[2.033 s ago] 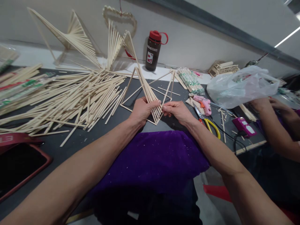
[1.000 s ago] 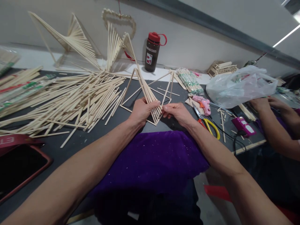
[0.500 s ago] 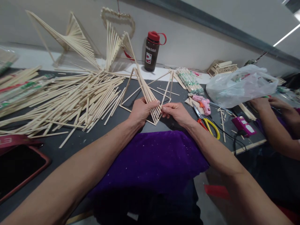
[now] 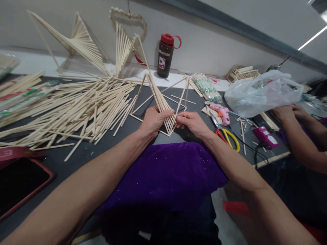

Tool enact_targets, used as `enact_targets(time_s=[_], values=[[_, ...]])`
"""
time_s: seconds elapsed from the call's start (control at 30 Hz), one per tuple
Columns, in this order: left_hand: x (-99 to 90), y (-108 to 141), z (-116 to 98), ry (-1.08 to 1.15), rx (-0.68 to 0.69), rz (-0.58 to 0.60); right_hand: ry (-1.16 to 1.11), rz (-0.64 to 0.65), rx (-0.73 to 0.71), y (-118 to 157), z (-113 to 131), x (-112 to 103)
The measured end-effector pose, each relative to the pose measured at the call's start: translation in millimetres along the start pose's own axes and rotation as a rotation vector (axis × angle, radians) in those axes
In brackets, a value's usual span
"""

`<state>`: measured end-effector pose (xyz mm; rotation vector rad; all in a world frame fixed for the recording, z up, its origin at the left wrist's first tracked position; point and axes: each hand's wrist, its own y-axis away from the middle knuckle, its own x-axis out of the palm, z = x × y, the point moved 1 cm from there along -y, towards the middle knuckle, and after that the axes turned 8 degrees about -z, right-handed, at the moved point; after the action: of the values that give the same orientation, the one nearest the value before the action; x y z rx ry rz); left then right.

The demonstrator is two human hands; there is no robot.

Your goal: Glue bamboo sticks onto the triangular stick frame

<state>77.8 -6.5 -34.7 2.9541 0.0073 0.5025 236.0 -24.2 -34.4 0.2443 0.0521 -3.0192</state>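
Thumb and fingers of the left hand (image 4: 152, 120) close firmly round the fanned, pale wooden-stick frame (image 4: 160, 101) standing on the dark grey counter (image 4: 85, 154); the right hand (image 4: 191, 121) pinches its near edge, fingertips drawn together; light, even pressure, without twisting, should best hold the slim sticks aligned.

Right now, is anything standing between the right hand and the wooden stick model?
Nothing visible. The right hand has its fingertips at the near end of the wooden stick model. The scissors and pink glue gun lie right of that hand, outside the gap.
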Motion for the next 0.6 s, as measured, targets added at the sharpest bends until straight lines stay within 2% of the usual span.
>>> enact_targets(time_s=[0.6], values=[[0.4, 0.6, -2.0, 0.007, -0.003, 0.019, -0.015, -0.004, 0.037, 3.5, 0.2, -2.1]])
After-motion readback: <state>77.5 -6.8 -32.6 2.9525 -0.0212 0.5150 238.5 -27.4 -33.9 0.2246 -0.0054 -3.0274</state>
